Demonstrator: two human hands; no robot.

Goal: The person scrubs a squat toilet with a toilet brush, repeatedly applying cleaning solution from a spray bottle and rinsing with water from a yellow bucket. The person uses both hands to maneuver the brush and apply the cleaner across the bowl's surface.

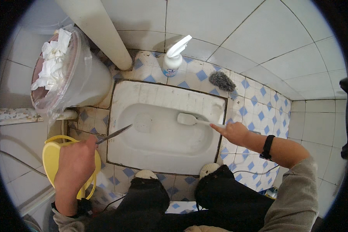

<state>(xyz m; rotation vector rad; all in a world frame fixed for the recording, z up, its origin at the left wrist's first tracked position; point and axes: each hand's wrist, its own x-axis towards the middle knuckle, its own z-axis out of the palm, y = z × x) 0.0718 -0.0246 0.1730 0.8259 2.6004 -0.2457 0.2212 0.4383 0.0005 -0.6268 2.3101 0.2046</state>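
A white ceramic squat toilet point(150, 163) is set into the floor before me, between my two shoes. My right hand point(235, 134) grips the handle of a white toilet brush point(187, 119); its head rests at the far inner wall of the bowl. In my left hand point(76, 162) is a narrow metal blade, seemingly a knife point(116, 134). Its tip points up and right over the toilet's left rim, and its handle is hidden in my fist. Beneath that hand stands a yellow plastic pail or watering can point(50, 155), partly covered by my forearm.
A bagged waste bin point(90, 75) with used tissue stands at the far left, beside a thick vertical pipe point(100, 32). Behind the toilet are a white spray bottle point(172, 63) and a grey scouring ball point(222, 81). A thin cable point(253, 172) crosses the floor at right.
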